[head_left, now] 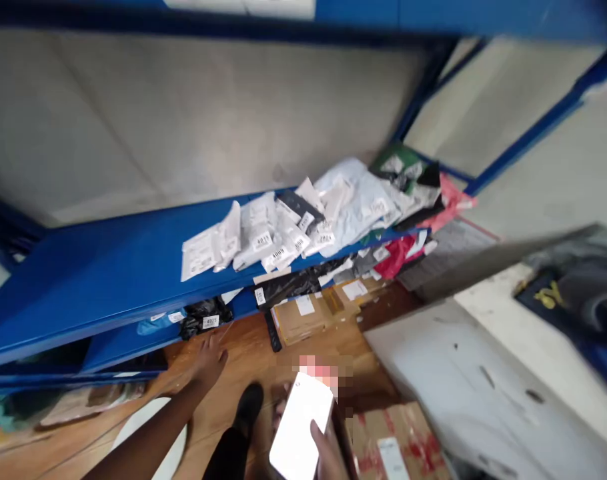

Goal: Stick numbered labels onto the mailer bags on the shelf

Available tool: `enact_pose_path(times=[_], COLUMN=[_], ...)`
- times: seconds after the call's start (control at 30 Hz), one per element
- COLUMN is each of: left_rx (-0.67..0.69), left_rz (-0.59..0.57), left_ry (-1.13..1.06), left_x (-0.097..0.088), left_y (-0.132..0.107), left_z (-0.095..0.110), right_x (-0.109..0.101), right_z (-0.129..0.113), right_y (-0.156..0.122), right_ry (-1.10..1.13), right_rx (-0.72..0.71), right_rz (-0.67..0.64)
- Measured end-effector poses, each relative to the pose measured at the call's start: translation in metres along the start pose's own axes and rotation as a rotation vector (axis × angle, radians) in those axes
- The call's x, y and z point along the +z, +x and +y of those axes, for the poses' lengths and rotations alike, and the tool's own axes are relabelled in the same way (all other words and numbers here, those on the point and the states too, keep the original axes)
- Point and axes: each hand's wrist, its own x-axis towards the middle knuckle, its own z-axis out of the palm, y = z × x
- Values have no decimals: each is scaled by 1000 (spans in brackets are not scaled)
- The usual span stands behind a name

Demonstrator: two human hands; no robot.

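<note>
My right hand [326, 450] grips a smartphone [302, 427] with a bright white screen, thumb along its right edge and fingertips at its left. Nothing on the screen can be read. My left hand [211, 363] reaches out below the shelf, empty, fingers apart. Just above it on the lower shelf, a black plastic parcel [207, 318] bears the label 4025, beside a blue parcel [161, 322]. On the blue shelf [108, 267] above lie several white mailing bags [256, 230] with numbered labels, and a large pale blue bag [356, 193].
A flat brown parcel [303, 319] lies under the shelf's right part. At the lower right stand a taped cardboard box [398, 440] and a grey-white panel [433, 373]. A round white object [171, 447] and my dark shoe [250, 403] are on the wooden floor.
</note>
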Motion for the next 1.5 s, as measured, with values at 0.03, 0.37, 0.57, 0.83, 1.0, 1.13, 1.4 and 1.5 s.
enact_pose_path(times=[0.03,0.37,0.57,0.83,1.0,1.13,1.4,1.5], left_rx=[44,89,213,333,308,279,418,541], left_rz=[46,384,312,188,169,170,209,216], left_ry=[3,-96,-42,-74,-76,-77,-20,-16], left_x=[6,72,94,97,97,92,85,82], left_y=[23,135,99,40,20,12,12,32], left_z=[5,12,-12,-12,-25,-38,-28,14], right_x=[3,-32,-73,-65,-50,-44,-46,-48], right_z=[6,68,92,74,74,81,101,104], right_y=[21,105,98,90,88,85,85,90], right_ry=[77,523,413,467,432,459,526,561], right_rx=[35,230,295,262,302,298,252,182], right_rz=[-23,-103,60,9,7,-56,-46,-15])
